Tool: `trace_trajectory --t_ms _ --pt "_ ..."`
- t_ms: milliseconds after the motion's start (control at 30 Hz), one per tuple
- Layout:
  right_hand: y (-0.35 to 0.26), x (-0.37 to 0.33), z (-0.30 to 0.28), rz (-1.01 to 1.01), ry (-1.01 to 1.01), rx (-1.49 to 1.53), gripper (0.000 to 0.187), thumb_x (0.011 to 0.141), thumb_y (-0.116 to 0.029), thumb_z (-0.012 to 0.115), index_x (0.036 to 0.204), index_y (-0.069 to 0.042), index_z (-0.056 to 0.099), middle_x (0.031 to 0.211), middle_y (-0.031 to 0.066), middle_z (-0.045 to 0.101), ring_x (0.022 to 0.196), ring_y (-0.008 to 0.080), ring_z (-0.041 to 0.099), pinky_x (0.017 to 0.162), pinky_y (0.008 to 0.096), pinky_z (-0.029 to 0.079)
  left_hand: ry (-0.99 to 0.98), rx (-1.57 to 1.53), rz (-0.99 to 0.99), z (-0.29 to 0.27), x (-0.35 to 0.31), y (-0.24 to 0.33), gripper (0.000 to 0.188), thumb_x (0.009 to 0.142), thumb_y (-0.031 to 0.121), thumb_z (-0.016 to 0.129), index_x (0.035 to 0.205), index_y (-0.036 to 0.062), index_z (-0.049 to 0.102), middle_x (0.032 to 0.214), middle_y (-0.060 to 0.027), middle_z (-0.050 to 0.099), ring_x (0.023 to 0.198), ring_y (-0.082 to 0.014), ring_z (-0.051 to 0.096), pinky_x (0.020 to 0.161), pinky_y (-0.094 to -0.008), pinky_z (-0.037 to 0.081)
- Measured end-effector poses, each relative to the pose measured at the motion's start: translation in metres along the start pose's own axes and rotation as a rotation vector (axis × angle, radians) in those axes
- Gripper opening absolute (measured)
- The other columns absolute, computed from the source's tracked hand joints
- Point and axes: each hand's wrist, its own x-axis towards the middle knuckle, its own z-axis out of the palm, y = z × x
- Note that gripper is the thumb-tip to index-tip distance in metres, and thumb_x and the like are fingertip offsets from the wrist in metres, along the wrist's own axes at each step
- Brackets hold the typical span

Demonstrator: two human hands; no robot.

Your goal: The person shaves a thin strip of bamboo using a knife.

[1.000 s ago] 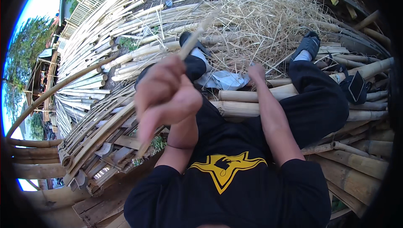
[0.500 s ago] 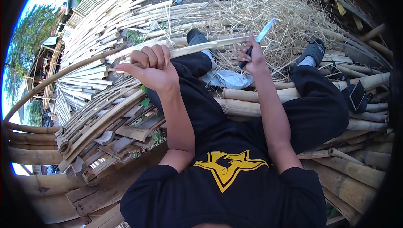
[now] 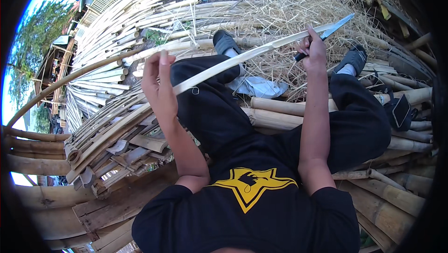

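We are angling a split bamboo strip [image 3: 224, 68] across the left knee, its upper end lying at the right hand [image 3: 315, 55]. With this hand we are grasping a black-handled knife [image 3: 335, 27], fingers curled around the handle, blade pointing up and rightward beside the strip. We are positioning the left hand [image 3: 161, 79] at the strip's lower end, fingers partly bent; we cannot tell whether they are gripping it. We are wearing a black T-shirt [image 3: 196, 218] bearing a yellow star-shaped emblem [image 3: 255, 193]. Beyond the knees, pale shavings [image 3: 275, 13] are lying near a white cloth [image 3: 262, 87].
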Motion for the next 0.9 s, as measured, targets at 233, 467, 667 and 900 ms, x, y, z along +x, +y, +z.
trace_trajectory --t_ms 233,467,667,900 --pt "-0.018 -0.008 0.003 -0.084 0.028 -0.204 0.025 0.089 -0.024 0.061 0.071 -0.007 0.053 0.045 -0.0033 0.035 0.034 0.0074 0.029 0.037 0.0244 0.024 -0.979 0.188 -0.154 0.025 -0.019 0.007 0.035 0.092 0.026 0.057 0.114 -0.0016 0.056 0.080 -0.0064 0.061 0.069 -0.0105 0.058 0.063 -0.0245 0.046" --pt "-0.019 -0.012 0.006 -0.127 0.027 -0.337 0.026 0.087 -0.024 0.063 0.076 -0.001 0.061 0.045 -0.0043 0.037 0.034 0.0053 0.029 0.035 0.0233 0.022 -1.082 -0.049 -0.522 0.064 -0.062 -0.009 0.034 0.095 0.023 0.053 0.120 -0.0001 0.049 0.073 -0.0038 0.058 0.054 -0.0068 0.054 0.050 -0.0201 0.044" --pt "-0.012 -0.021 0.017 -0.050 -0.126 -0.522 0.026 0.087 -0.026 0.063 0.077 -0.003 0.062 0.046 -0.0041 0.040 0.034 0.0050 0.033 0.035 0.0224 0.024 -0.933 -0.238 -0.601 0.094 -0.081 -0.027 0.032 0.098 0.024 0.046 0.114 -0.0031 0.049 0.071 -0.0044 0.056 0.051 -0.0077 0.054 0.048 -0.0191 0.044" --pt "-0.002 -0.030 0.022 -0.167 -0.038 -0.986 0.042 0.086 -0.043 0.061 0.078 -0.002 0.065 0.050 -0.0002 0.048 0.042 0.0086 0.041 0.042 0.0260 0.032 -0.810 -0.602 -0.835 0.104 -0.087 -0.054 0.028 0.099 0.029 0.044 0.091 0.0037 0.052 0.055 0.0032 0.040 0.035 -0.0039 0.030 0.037 -0.0193 0.027"
